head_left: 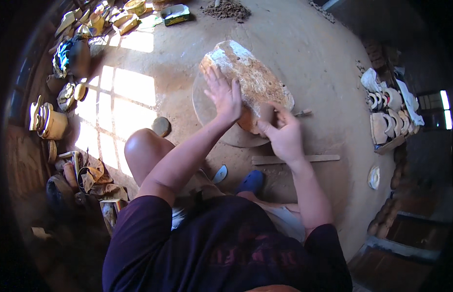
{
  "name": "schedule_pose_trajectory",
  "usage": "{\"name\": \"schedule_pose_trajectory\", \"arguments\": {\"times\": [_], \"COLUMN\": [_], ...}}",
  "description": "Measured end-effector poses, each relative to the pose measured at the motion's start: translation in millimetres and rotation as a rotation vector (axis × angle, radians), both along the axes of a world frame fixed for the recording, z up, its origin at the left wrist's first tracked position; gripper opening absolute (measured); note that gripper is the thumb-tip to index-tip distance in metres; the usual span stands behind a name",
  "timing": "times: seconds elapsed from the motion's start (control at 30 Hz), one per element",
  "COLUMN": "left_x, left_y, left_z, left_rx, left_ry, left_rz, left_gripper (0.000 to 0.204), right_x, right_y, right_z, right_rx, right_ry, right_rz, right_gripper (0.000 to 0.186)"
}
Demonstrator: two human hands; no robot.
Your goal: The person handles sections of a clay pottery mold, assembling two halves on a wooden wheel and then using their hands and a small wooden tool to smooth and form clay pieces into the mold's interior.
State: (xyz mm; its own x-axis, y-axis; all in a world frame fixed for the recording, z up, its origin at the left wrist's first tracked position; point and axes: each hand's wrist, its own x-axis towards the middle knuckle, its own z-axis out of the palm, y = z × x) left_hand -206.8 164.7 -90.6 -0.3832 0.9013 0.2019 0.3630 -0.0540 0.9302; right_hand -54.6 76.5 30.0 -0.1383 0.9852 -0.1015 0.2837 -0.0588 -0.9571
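A rough slab [258, 82], orange-brown with white patches, lies across a round grey disc [205, 109] on the floor in front of me. My left hand [224, 97] rests on the slab's left side, palm down with its fingers stretched out. At the slab's near right end, my right hand [285, 134] has its thumb and fingers around a small brown lump [267, 113] that looks like clay. The lump is partly blurred, and I cannot tell whether it is pressed against the slab.
A wooden strip [297, 159] lies just before my right forearm. A dark round piece [161, 126] sits by my left knee. Pots and containers [54, 121] line the left side. Curved pale pieces [392, 124] are stacked at right. A crumbly heap [228, 10] lies far ahead.
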Motion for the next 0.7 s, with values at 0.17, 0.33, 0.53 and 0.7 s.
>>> {"name": "schedule_pose_trajectory", "arguments": {"times": [0.17,0.33,0.53,0.7], "left_x": [8,-3,-12,-25], "left_y": [-7,-2,16,21], "left_z": [-40,-58,-57,-63], "left_rx": [-0.056,0.034,0.162,0.161], "left_ry": [0.001,0.023,-0.035,-0.038], "left_rz": [-0.087,-0.052,-0.157,-0.208], "left_gripper": [0.081,0.080,0.079,0.078], "right_x": [12,21,0,-25], "right_y": [51,78,93,97], "right_z": [-20,-24,-57,-61], "right_rx": [0.616,0.686,0.094,0.067], "right_ry": [-0.750,-0.510,0.656,0.506], "right_rz": [0.044,0.063,0.180,0.213], "right_gripper": [0.060,0.065,0.073,0.083]}}
